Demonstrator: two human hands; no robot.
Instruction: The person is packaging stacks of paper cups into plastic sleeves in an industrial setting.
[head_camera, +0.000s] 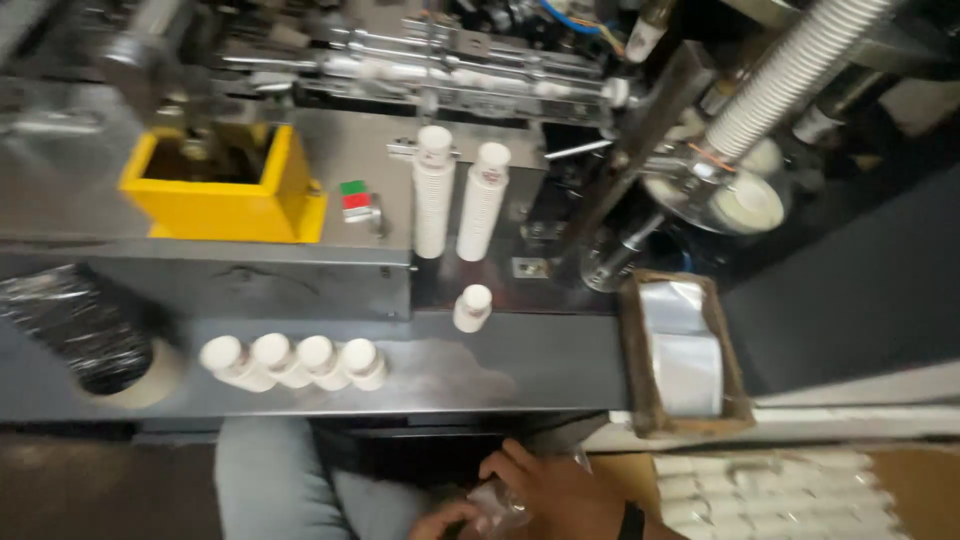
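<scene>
Clear plastic bag (497, 505) — thin, crumpled and see-through — sits low in the head view, close to the person's lap, caught between both hands. From the right, the right hand (558, 490) comes in over it, fingers curled down onto the bag's upper edge and pinching the film; a dark band shows on that wrist. Only the left hand's (440, 520) fingertips show at the bottom edge, bent in against the bag's lower left side, so how firmly it grips cannot be told. The bag lies between the two hands, nearer the right palm, and its long axis is too bunched to read. Beyond the hands, up on the grey machine ledge (520, 365), a row of four short cup stacks (295, 362) lies on its side, well apart from the hands. One small stack (472, 308) stands alone behind, and two tall stacks (458, 200) stand upright farther back beside a yellow box (225, 205). A cardboard tray (735, 390) holding plastic film sits to the right — above a carton of packed cup sleeves (770, 490).
</scene>
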